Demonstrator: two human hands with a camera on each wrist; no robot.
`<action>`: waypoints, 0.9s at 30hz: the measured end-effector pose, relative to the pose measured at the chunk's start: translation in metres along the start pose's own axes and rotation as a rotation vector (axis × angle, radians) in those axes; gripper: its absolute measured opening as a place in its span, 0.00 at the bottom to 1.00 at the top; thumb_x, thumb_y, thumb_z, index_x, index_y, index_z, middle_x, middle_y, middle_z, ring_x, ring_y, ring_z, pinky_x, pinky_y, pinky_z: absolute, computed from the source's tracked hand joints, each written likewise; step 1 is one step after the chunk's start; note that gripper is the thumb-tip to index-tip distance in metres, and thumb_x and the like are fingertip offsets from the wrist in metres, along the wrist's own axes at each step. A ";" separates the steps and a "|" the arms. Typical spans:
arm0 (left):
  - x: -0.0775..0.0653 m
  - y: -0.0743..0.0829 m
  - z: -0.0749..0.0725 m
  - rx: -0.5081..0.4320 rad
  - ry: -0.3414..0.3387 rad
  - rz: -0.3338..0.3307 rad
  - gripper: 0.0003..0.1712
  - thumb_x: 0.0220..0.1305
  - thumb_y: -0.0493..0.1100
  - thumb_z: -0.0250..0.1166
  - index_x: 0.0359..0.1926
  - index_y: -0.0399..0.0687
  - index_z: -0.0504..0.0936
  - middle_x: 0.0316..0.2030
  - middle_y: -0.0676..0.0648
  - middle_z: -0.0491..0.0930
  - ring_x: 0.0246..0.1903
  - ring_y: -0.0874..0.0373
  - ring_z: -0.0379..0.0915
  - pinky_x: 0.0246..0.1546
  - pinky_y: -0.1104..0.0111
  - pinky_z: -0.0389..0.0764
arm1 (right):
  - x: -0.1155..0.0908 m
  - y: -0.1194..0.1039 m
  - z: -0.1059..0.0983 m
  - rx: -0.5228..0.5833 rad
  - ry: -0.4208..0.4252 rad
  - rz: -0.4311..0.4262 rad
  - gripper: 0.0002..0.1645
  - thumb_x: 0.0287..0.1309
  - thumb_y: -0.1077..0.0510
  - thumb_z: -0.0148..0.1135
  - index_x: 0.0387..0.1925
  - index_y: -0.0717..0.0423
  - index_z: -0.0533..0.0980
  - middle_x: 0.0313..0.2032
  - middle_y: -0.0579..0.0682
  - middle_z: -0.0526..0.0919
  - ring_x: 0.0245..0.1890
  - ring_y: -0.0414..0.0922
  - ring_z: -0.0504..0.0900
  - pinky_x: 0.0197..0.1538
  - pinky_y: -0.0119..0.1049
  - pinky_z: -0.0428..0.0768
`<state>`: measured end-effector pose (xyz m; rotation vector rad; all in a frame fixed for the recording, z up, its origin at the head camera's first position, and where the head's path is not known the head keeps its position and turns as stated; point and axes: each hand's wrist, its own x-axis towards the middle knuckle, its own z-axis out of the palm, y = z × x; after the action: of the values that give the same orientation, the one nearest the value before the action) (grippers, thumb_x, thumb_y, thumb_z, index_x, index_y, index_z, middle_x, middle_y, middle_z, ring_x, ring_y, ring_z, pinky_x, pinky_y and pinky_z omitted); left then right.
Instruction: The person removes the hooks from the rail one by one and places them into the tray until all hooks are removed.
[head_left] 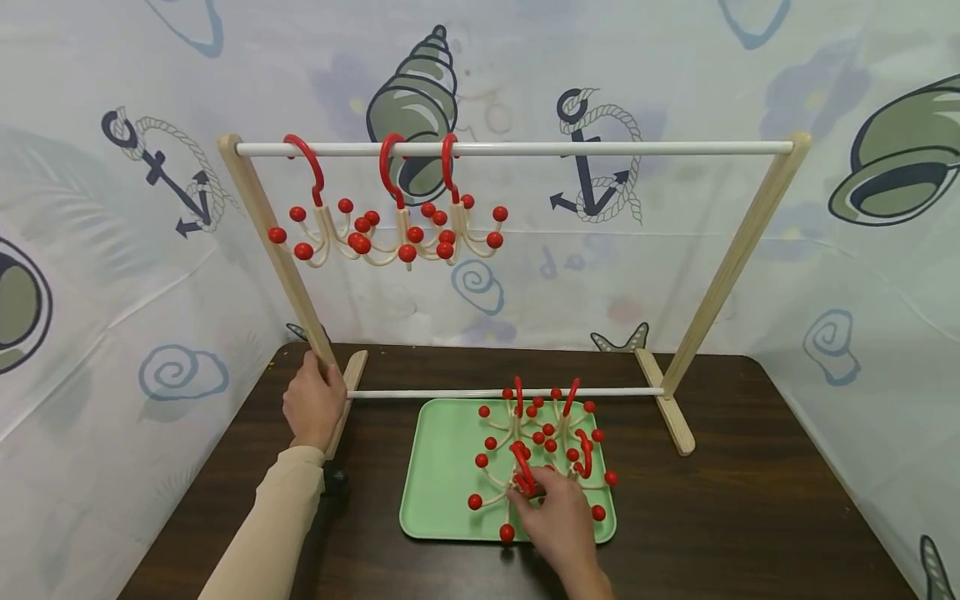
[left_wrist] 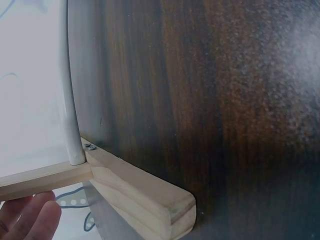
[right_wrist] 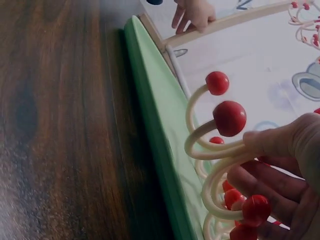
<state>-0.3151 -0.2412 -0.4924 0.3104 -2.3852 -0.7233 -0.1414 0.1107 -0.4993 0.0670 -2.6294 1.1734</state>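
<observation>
Patterned cloth [head_left: 697, 100] is hanging behind a dark counter [head_left: 757, 500], where a rack [head_left: 738, 258] is standing. One left hand [head_left: 313, 402] is gripping its left post [head_left: 291, 283]; the right hand [head_left: 558, 521] is pinching a red-hooked hanger [head_left: 524, 468] at the green tray [head_left: 442, 467]. Three more hangers [head_left: 519, 398] are lying there, and three others [head_left: 403, 223] are dangling from the top bar [head_left: 615, 149].

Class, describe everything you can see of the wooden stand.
The stand has two pale, wood-grained posts, each on a wooden foot, joined by a smooth white upper bar and a white lower bar. It stands upright on the dark table; small metallic fittings show at the left joint. Three red-hooked pieces hang from the upper bar's left half. The left hand grips the left post near its base.
</observation>
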 end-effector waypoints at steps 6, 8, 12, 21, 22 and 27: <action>0.001 0.000 -0.001 -0.006 0.004 0.004 0.13 0.69 0.45 0.55 0.45 0.38 0.73 0.31 0.35 0.79 0.30 0.32 0.78 0.26 0.41 0.71 | 0.003 0.001 0.003 -0.031 0.010 -0.001 0.08 0.46 0.56 0.77 0.27 0.42 0.83 0.22 0.31 0.80 0.28 0.36 0.83 0.31 0.36 0.75; 0.001 0.000 -0.001 -0.009 0.003 0.008 0.13 0.69 0.45 0.55 0.45 0.38 0.73 0.31 0.35 0.79 0.29 0.32 0.78 0.26 0.41 0.71 | 0.003 0.002 0.003 -0.038 0.006 0.003 0.08 0.47 0.56 0.76 0.30 0.44 0.84 0.25 0.33 0.82 0.27 0.35 0.82 0.31 0.35 0.75; 0.000 0.000 0.000 -0.003 0.004 0.005 0.13 0.68 0.44 0.56 0.45 0.38 0.73 0.31 0.35 0.79 0.30 0.31 0.78 0.27 0.40 0.71 | 0.003 0.004 0.004 -0.065 -0.015 0.015 0.09 0.48 0.56 0.75 0.35 0.45 0.85 0.28 0.35 0.84 0.27 0.34 0.82 0.30 0.35 0.74; 0.001 0.000 0.001 0.001 0.001 0.008 0.14 0.68 0.45 0.56 0.46 0.38 0.73 0.32 0.34 0.79 0.32 0.30 0.78 0.28 0.39 0.72 | 0.003 0.007 0.005 -0.109 -0.029 0.048 0.08 0.47 0.53 0.76 0.27 0.42 0.81 0.25 0.36 0.83 0.26 0.35 0.80 0.28 0.35 0.73; 0.000 0.000 0.001 0.001 0.000 0.007 0.14 0.68 0.45 0.56 0.46 0.38 0.73 0.32 0.34 0.79 0.31 0.30 0.78 0.28 0.39 0.71 | 0.003 0.006 0.005 -0.106 -0.031 0.051 0.08 0.47 0.53 0.76 0.28 0.42 0.82 0.25 0.36 0.83 0.27 0.35 0.80 0.29 0.35 0.73; 0.000 0.001 -0.001 0.002 -0.004 0.000 0.14 0.68 0.44 0.56 0.46 0.38 0.73 0.33 0.34 0.79 0.32 0.30 0.77 0.28 0.40 0.71 | 0.001 0.005 0.005 -0.091 -0.039 0.067 0.08 0.48 0.52 0.75 0.32 0.42 0.83 0.27 0.35 0.83 0.28 0.35 0.81 0.30 0.35 0.74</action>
<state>-0.3146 -0.2410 -0.4916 0.3099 -2.3894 -0.7221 -0.1442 0.1102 -0.5054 -0.0163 -2.7351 1.0818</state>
